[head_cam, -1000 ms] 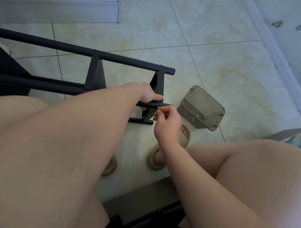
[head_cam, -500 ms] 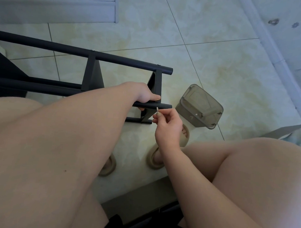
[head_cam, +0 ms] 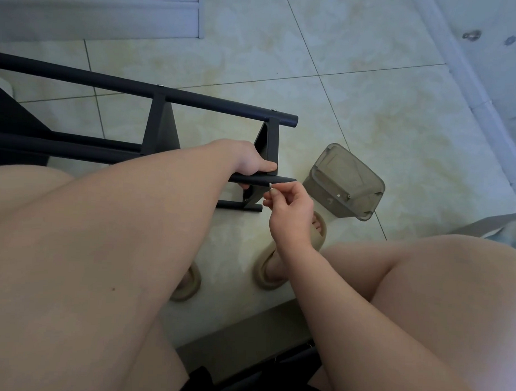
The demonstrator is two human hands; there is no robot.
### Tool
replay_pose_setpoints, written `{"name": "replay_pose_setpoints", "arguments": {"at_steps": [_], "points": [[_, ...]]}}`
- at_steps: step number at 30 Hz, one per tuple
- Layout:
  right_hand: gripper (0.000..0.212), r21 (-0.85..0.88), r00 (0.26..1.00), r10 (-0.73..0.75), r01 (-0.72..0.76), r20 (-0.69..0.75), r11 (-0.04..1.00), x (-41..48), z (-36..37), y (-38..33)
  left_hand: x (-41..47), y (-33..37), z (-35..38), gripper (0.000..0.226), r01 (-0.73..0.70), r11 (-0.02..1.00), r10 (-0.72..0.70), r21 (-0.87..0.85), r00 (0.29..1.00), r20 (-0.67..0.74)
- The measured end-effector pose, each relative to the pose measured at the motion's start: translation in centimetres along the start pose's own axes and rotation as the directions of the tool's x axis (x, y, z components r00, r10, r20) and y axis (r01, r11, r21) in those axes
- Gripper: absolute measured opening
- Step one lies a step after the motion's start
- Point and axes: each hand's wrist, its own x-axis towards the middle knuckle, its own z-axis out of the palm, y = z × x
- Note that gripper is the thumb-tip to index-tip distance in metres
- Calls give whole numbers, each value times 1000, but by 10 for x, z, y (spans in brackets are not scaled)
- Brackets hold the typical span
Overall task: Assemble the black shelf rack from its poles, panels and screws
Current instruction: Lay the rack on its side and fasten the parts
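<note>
The black shelf rack (head_cam: 157, 124) lies on its side on the tiled floor, its poles running from the left edge toward the centre. My left hand (head_cam: 252, 163) grips the nearest pole (head_cam: 263, 181) close to its free end, beside the last panel (head_cam: 267, 146). Just right of it, my right hand (head_cam: 288, 208) pinches a small silver screw (head_cam: 270, 186), whose tip touches the near side of that pole. Screw heads show on the far pole (head_cam: 196, 98).
A translucent grey plastic box (head_cam: 345, 180) lies tipped on the floor right of the pole ends, with small parts inside. My feet in beige slippers (head_cam: 273, 272) rest below the hands. A white baseboard runs along the right wall.
The right hand has shifted slightly, and the screw it pinches now shows against the pole. The left hand keeps its grip on the pole.
</note>
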Motion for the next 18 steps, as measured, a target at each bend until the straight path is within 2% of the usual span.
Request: {"name": "replay_pose_setpoints", "arguments": {"at_steps": [7, 15, 18], "points": [[28, -29, 999, 27, -26, 30, 999, 11, 1, -5, 3, 0, -1, 56, 5, 1000, -5, 7, 1000, 6], [15, -354, 984, -110, 152, 137, 923, 14, -5, -5, 6, -2, 0, 55, 34, 999, -33, -38, 999, 26], [15, -370, 984, -115, 157, 134, 916, 17, -4, -7, 6, -2, 1, 55, 20, 999, -20, -34, 1000, 7]]}}
